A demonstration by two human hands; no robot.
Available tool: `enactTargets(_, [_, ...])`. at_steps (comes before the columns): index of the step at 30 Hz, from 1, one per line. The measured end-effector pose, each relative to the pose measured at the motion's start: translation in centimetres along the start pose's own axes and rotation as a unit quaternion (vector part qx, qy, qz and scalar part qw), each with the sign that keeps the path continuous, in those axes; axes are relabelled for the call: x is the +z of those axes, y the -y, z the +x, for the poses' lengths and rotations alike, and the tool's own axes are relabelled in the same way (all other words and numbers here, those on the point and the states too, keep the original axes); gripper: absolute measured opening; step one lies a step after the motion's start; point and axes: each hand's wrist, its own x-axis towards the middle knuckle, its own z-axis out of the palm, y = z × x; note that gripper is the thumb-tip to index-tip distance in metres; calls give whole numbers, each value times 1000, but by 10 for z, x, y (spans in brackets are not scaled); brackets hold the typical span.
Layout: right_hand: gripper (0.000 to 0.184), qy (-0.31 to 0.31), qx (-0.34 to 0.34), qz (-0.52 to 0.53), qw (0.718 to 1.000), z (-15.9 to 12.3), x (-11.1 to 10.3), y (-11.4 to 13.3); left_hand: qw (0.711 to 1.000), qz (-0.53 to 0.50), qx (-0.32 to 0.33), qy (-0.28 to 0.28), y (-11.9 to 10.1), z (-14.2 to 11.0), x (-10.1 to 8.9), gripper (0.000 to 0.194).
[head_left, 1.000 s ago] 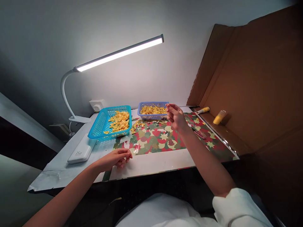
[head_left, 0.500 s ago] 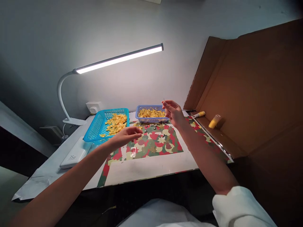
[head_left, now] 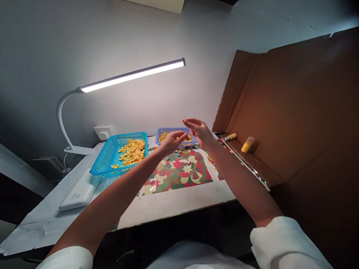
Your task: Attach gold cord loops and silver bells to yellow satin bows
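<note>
My right hand (head_left: 199, 131) is raised in front of the purple basket (head_left: 157, 137), its fingertips pinched on a thin wire-like strand (head_left: 184, 118) that points upward. Just below and to the left, my left hand (head_left: 173, 142) has its thumb and fingers brought together near the strand's lower part. What they hold, if anything, is too small to make out. Behind both hands, the purple basket contains many small golden pieces (head_left: 163, 137). Beneath them, several small silvery bell-like balls (head_left: 178, 155) lie on a patterned red, green and cream sheet (head_left: 179, 173).
A blue basket (head_left: 105, 153) with yellow petal-like pieces (head_left: 133, 151) stands left. Before it lies a white power bank (head_left: 80, 192). A lit desk lamp (head_left: 134, 76) arches above. Cardboard (head_left: 291, 104) walls the right side, with two yellow-and-white tubes (head_left: 247, 145) beside it.
My left hand has moved up and right from above the sheet to beside my right hand. My right hand still pinches the strand. The whole view has shifted slightly.
</note>
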Motion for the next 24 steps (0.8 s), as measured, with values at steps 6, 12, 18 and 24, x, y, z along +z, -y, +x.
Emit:
enactTargets(6, [25, -15, 14, -3, 1000, 6, -6, -2, 1000, 13, 10, 17, 24, -1, 1, 28])
enactTargets(12, [28, -32, 31, -7, 999, 12, -7, -2, 999, 12, -11, 36, 30, -4, -3, 31])
enactTargets(18, [24, -37, 34, -9, 999, 19, -6, 5, 998, 14, -33, 47, 31, -4, -7, 31])
enactTargets(24, [26, -41, 29, -18, 999, 23, -6, 8, 998, 11, -47, 46, 37, -6, -5, 31])
